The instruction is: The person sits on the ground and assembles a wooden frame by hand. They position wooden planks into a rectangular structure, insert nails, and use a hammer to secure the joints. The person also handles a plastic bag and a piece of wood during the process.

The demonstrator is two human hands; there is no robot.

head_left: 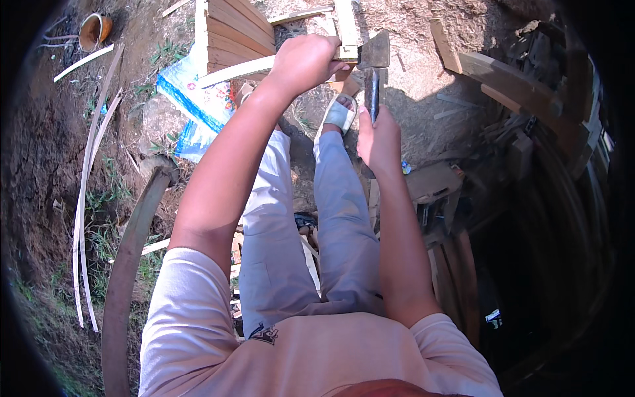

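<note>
My left hand (305,61) is closed around a pale wooden strip (235,71) that runs from left to right in front of me. My right hand (378,142) grips the dark handle of a hatchet (374,56). Its metal head sits against the right end of the strip, just beside my left fingers. Below the two hands my legs in grey trousers stretch forward, one foot in a white sandal (338,114).
A stack of sawn boards (235,33) lies behind the strip, a blue and white sack (195,99) on the ground beside it. Thin pale slats (86,192) and a curved plank (129,258) lie on the left. Dark curved timbers (529,152) crowd the right. An orange pot (94,30) stands far left.
</note>
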